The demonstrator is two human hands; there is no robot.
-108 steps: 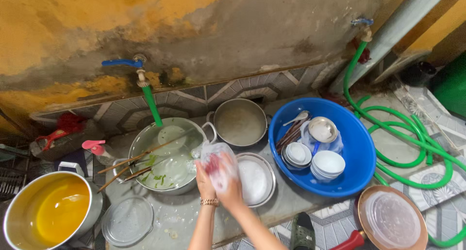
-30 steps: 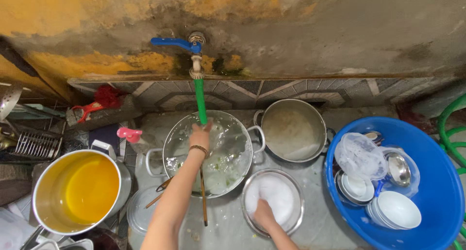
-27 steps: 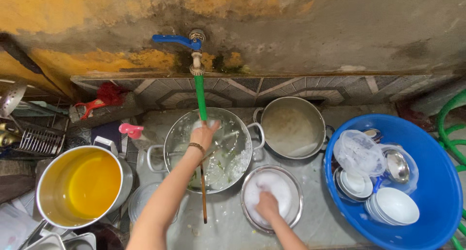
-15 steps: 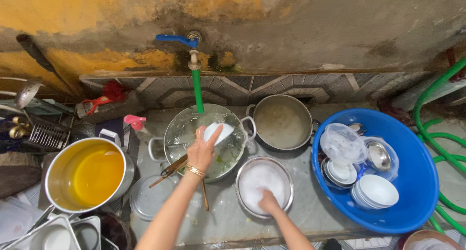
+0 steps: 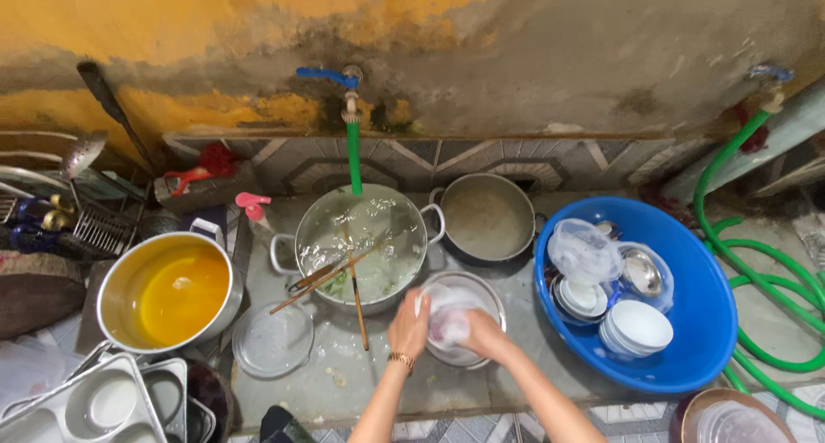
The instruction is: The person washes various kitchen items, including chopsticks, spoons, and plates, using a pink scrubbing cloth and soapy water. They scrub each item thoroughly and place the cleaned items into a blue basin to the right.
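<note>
Scrubbing away: left hand (image 5: 410, 326) and right hand (image 5: 481, 333) both grip a small white bowl (image 5: 449, 321) between them, right over the soapy metal basin (image 5: 490, 293), chopsticks (image 5: 357, 295) just left.

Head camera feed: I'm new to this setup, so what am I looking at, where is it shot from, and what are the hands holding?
There is no machine here, just a person's two bare hands seen from a camera on their head, looking down at a wet concrete washing area by a wall. The left hand and right hand together hold a small white dish over a soapy metal bowl. Behind it stands a big steel pot with chopsticks, under a tap with a green hose piece. Left is a pot of yellow liquid; right, a blue basin with stacked white bowls.
</note>
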